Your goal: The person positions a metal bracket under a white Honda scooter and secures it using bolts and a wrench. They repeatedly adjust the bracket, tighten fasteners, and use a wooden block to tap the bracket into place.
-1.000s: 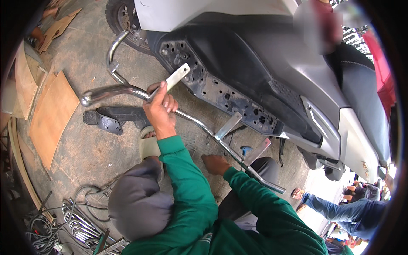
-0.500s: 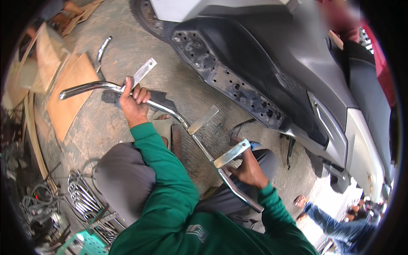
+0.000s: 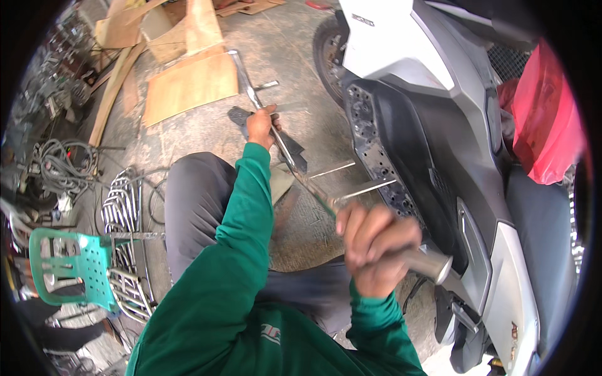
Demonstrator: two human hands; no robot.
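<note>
A bent chrome tube [image 3: 288, 155] with flat metal tabs slants across the middle, its far end near a wooden board. My left hand [image 3: 259, 127] is wrapped around the upper part of the tube. My right hand [image 3: 376, 247], blurred by motion, closes around the near part, and the round tube end sticks out past it toward me. Between the hands, two thin tabs stick out to the right, one of them the metal tab [image 3: 367, 188] close to my right hand. Some of the tube's near part is hidden by my fingers.
At right stands a scooter [image 3: 433, 144] with a bare footboard and a red bag [image 3: 547, 119]. Plywood [image 3: 193, 88] lies ahead. Left are coiled cables [image 3: 63, 164], stacked bent tubes [image 3: 123, 210] and a green plastic chair [image 3: 72, 266]. A short chrome piece [image 3: 268, 84] lies on the floor.
My right hand has come up toward me, now curled around the tube's near end. The tube has turned, its flat tabs showing more edge-on. The view has swung right.
</note>
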